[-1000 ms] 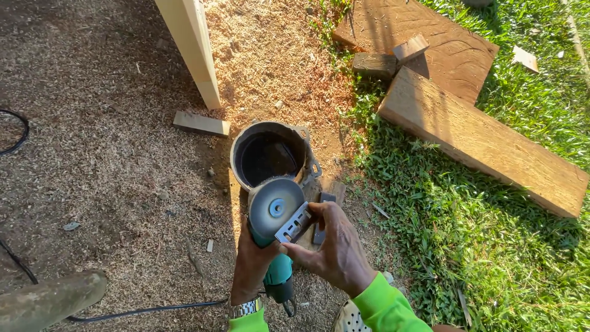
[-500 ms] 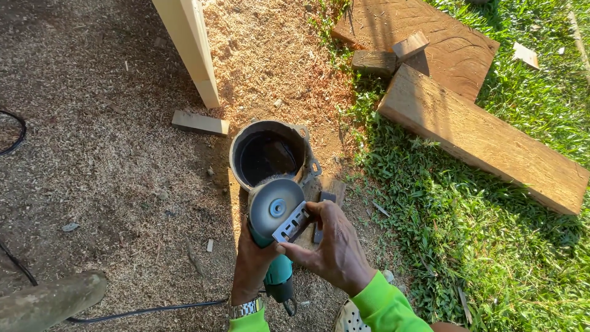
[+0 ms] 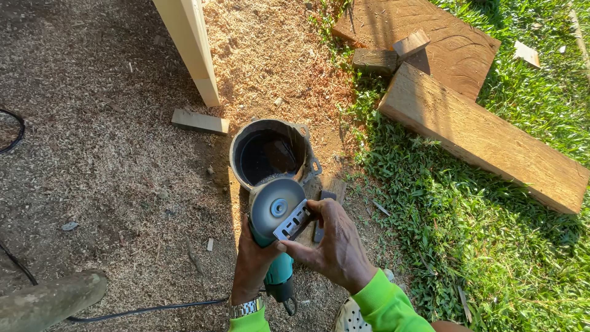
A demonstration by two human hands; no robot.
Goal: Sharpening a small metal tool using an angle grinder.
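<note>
The left hand (image 3: 253, 265) grips the grinder (image 3: 278, 233) by its body, while the right hand (image 3: 335, 246) pinches a metal wrench (image 3: 294, 220) against the disc (image 3: 275, 206). Just beyond the fingers stands a dark bucket (image 3: 270, 150); farther off lie a wood offcut (image 3: 200, 122), a post (image 3: 187, 46) and planks (image 3: 482, 138) on grass.

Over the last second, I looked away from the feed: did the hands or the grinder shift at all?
Hardly. The left hand keeps its grip on the grinder, disc up, and the right hand still holds the flat metal wrench on the disc. Only the view drifted slightly. The bucket, planks and cable lie as before.
</note>
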